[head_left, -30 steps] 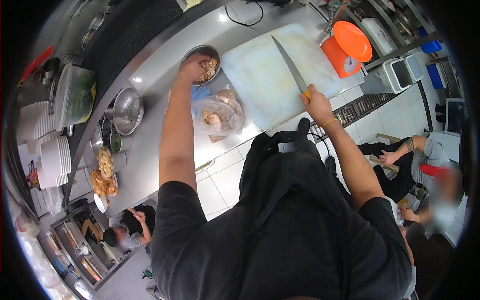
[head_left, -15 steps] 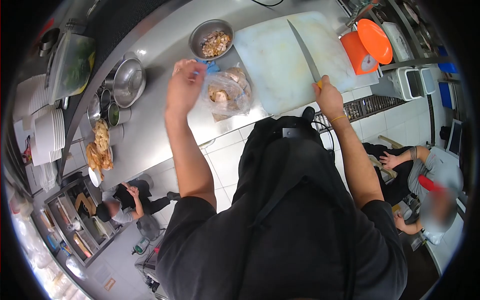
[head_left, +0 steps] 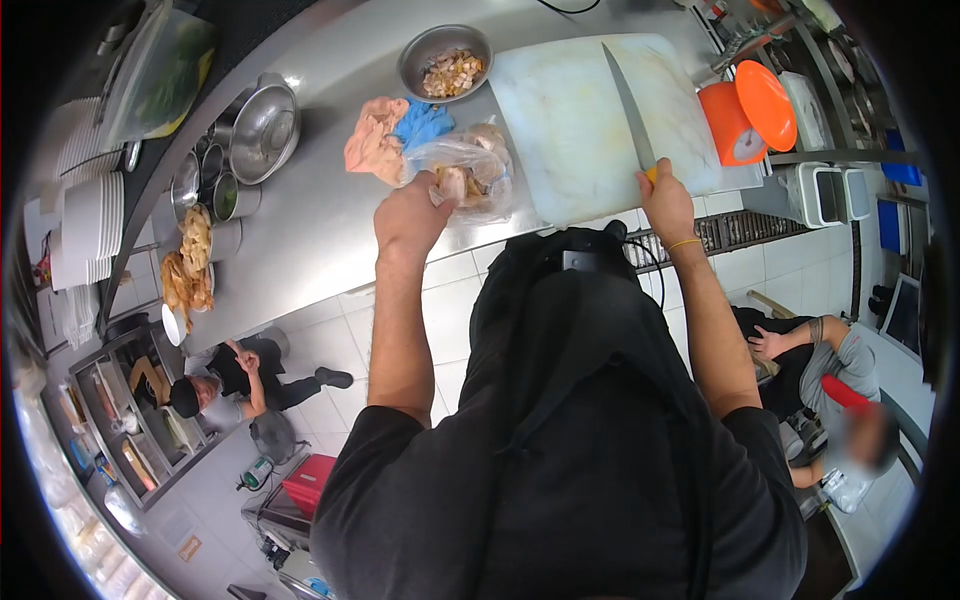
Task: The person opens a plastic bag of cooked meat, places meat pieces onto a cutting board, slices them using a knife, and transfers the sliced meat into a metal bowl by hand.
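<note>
My right hand (head_left: 667, 203) is wrapped round the yellow handle of a long kitchen knife (head_left: 628, 107). Its blade lies over the white cutting board (head_left: 550, 120), tip pointing away from me. At the board's left, my left hand (head_left: 412, 215) has curled fingers at the near left edge of a clear plastic bag (head_left: 485, 160). Pale chunks of meat (head_left: 458, 186) show in the bag. Beyond it are a blue cloth (head_left: 424, 121) and a peach-coloured cloth (head_left: 375, 138). A metal bowl (head_left: 404, 72) holding diced pieces stands behind them.
An orange kitchen scale (head_left: 722, 115) stands right of the board. Metal bowls (head_left: 262, 135) and cooked chicken (head_left: 187, 265) occupy the counter's left. Stacked white plates (head_left: 92, 230) sit on a shelf. One person (head_left: 265, 375) is at lower left, another (head_left: 845, 370) at right.
My left hand has come down and right, from above the cloths to the bag's edge, uncovering the peach-coloured cloth. My right hand still holds the knife on the board. The view has shifted slightly.
</note>
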`<state>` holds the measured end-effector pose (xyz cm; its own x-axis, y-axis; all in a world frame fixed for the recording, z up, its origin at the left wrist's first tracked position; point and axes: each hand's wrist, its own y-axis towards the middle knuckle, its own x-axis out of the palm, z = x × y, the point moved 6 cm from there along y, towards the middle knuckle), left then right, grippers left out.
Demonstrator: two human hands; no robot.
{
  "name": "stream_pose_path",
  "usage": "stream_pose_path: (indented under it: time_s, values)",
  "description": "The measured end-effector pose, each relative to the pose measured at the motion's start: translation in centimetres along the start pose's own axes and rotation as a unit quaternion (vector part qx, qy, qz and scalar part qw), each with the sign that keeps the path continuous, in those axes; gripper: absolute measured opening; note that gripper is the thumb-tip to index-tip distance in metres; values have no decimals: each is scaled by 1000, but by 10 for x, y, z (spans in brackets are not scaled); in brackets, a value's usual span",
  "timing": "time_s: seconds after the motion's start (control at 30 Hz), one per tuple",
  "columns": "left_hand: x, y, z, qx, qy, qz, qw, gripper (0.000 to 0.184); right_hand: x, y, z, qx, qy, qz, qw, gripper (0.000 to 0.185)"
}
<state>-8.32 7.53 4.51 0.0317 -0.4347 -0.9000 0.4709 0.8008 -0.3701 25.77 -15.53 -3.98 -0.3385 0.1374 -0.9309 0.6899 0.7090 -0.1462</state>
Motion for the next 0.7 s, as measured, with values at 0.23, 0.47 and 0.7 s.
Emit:
stream_pose_path:
  time_s: [0.23,0.47,0.7]
  values:
    - [6,-8,7,-29,19,-5,999,64,1,-1,0,-4,5,2,1000,39]
    - [17,0,7,-38,5,28,999,60,3,1,1,-12,-4,10,1000,40]
    - [11,7,-10,-70,-45,101,991,36,4,0,0,-6,1,10,1000,39]
